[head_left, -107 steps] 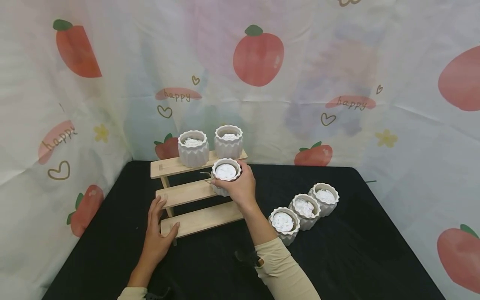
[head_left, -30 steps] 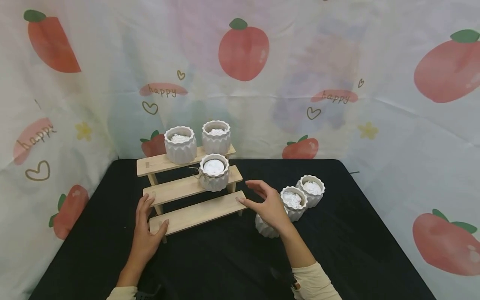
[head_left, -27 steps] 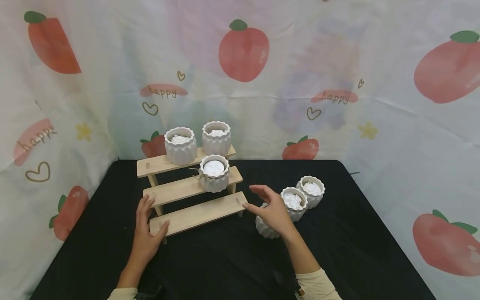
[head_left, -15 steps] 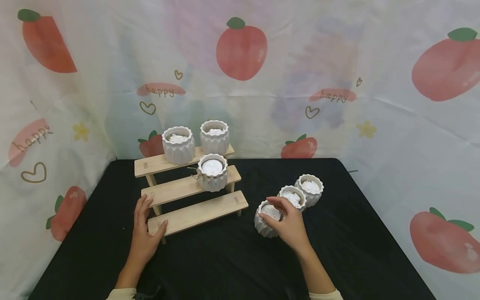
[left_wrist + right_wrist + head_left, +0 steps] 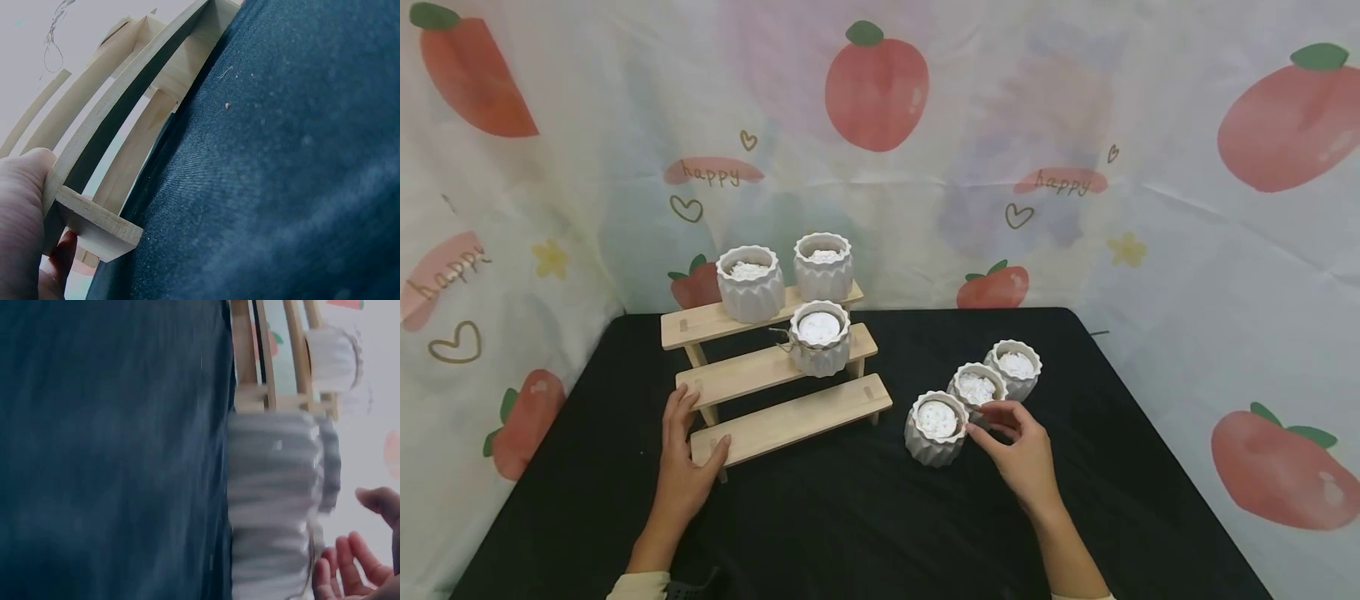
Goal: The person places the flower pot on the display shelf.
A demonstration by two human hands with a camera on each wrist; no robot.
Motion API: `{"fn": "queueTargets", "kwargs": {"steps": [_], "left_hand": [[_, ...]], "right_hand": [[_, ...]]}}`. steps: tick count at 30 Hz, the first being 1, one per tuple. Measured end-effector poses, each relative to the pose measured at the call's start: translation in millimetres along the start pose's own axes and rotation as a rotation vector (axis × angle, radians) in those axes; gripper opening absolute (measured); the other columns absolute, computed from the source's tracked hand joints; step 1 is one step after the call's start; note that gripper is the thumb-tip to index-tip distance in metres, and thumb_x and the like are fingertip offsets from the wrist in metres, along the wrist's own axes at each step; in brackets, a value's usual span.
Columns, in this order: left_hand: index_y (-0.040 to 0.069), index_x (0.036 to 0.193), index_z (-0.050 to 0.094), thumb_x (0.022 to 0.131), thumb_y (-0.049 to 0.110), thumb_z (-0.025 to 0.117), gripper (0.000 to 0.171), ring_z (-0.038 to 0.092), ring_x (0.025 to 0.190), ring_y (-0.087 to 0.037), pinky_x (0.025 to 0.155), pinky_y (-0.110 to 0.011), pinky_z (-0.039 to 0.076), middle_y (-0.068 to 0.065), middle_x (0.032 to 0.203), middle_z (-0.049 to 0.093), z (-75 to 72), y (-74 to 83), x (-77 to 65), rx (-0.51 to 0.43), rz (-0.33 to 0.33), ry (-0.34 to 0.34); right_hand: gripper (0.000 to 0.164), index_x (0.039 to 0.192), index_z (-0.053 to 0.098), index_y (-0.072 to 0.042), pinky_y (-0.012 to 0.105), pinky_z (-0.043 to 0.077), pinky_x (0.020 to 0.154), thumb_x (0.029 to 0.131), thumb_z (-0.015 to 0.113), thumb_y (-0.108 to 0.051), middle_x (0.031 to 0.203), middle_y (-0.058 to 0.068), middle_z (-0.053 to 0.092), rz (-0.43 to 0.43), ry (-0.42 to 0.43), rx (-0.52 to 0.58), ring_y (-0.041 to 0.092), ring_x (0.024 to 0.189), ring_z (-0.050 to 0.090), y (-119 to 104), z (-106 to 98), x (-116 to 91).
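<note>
A three-tier wooden stand (image 5: pixel 801 417) is on the left half of the table. My left hand (image 5: pixel 681 471) holds its left end, the thumb on the lowest board; the left wrist view shows a fingertip (image 5: pixel 61 256) by the board's end. My right hand (image 5: pixel 1026 458), thumb and fingers apart, reaches the row of white scalloped pots at the right. Its thumb is right at the rim of the nearest pot (image 5: pixel 934 437), its fingertips over the edge of the middle pot (image 5: pixel 976 386). The far pot (image 5: pixel 1018 371) stands behind. All three contain white filling.
Two white pots (image 5: pixel 751 292) (image 5: pixel 823 271) stand on the top board. A pot tied with twine (image 5: pixel 820 350) is on the middle board. Black cloth (image 5: pixel 850 525) covers the table; a fruit-print curtain (image 5: pixel 925 225) hangs behind.
My right hand let go of the twine-tied pot on the middle board, then moved right and down to the row of pots. My left hand stays on the stand.
</note>
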State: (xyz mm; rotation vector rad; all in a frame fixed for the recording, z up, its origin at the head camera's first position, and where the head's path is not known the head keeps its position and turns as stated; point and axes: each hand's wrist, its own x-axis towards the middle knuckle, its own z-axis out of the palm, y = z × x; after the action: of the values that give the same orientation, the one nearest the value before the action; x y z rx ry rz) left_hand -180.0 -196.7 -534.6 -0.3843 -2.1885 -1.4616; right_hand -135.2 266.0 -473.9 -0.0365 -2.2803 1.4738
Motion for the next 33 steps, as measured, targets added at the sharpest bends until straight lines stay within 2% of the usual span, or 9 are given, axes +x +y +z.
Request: {"fn": "queueTargets", "kwargs": {"steps": [7,12,15,18,20,22,27,33], "left_hand": [[0.009,0.160,0.032,0.085,-0.014,0.076,0.090,0.020,0.152,-0.020,0.116,-0.015,0.023,-0.008,0.170,0.011,-4.2,1.1,0.8,0.009,0.000,0.008],[0.007,0.159,0.033,0.083,-0.015,0.077,0.091,0.020,0.151,-0.016,0.116,-0.016,0.023,-0.009,0.170,0.012,-5.7,-0.2,2.7,0.013,0.018,0.016],[0.003,0.158,0.034,0.082,-0.018,0.077,0.090,0.021,0.151,-0.017,0.116,-0.016,0.023,-0.013,0.169,0.013,-5.1,0.2,3.5,0.010,0.027,0.025],[-0.002,0.156,0.033,0.081,-0.020,0.075,0.087,0.021,0.151,-0.018,0.116,-0.015,0.022,-0.019,0.168,0.014,-4.5,15.2,3.7,-0.001,0.024,0.027],[-0.005,0.155,0.033,0.082,-0.021,0.074,0.086,0.021,0.151,-0.020,0.116,-0.016,0.022,-0.023,0.167,0.014,-3.9,26.4,3.2,-0.006,0.013,0.027],[-0.005,0.154,0.033,0.082,-0.021,0.073,0.084,0.022,0.150,-0.016,0.116,-0.015,0.023,-0.025,0.166,0.014,-3.7,36.1,2.4,-0.011,0.003,0.025],[-0.005,0.154,0.034,0.082,-0.021,0.073,0.083,0.023,0.147,-0.007,0.115,-0.015,0.023,-0.025,0.166,0.015,-2.1,40.0,0.8,-0.014,0.004,0.029],[-0.004,0.154,0.034,0.084,-0.021,0.072,0.082,0.024,0.147,-0.007,0.115,-0.015,0.024,-0.023,0.166,0.015,-0.8,42.5,2.0,-0.019,-0.006,0.022]], "right_hand": [[0.037,0.122,0.064,0.003,0.009,0.049,0.083,0.091,0.081,-0.010,0.120,0.020,0.066,0.174,0.063,-0.124,0.017,0.102,0.062,9.8,-35.2,19.8],[0.050,0.132,0.057,0.002,0.008,0.047,0.081,0.093,0.080,-0.018,0.130,0.020,0.060,0.247,0.074,-0.160,0.023,0.112,0.059,12.9,-50.0,35.1],[0.062,0.141,0.050,0.001,0.020,0.049,0.093,0.092,0.081,-0.022,0.139,0.020,0.054,0.269,0.076,-0.169,0.030,0.122,0.055,18.2,-51.8,44.5],[0.073,0.147,0.043,0.001,0.039,0.046,0.106,0.091,0.082,-0.023,0.146,0.019,0.049,0.277,0.080,-0.158,0.034,0.130,0.050,23.2,-51.5,53.8],[0.077,0.150,0.040,0.002,0.050,0.042,0.110,0.091,0.082,-0.022,0.149,0.020,0.047,0.276,0.075,-0.155,0.036,0.134,0.048,25.0,-51.6,59.0],[0.079,0.152,0.038,0.002,0.052,0.040,0.112,0.090,0.083,-0.021,0.152,0.020,0.045,0.273,0.066,-0.157,0.037,0.136,0.046,26.2,-52.3,63.3],[0.090,0.157,0.033,0.000,0.057,0.037,0.113,0.088,0.085,-0.025,0.158,0.024,0.037,0.299,0.041,-0.203,0.042,0.143,0.037,28.6,-53.0,69.7],[0.099,0.163,0.021,-0.001,0.061,0.035,0.114,0.090,0.083,-0.027,0.163,0.028,0.025,0.332,-0.024,-0.218,0.046,0.148,0.028,34.1,-54.5,77.1]]}}
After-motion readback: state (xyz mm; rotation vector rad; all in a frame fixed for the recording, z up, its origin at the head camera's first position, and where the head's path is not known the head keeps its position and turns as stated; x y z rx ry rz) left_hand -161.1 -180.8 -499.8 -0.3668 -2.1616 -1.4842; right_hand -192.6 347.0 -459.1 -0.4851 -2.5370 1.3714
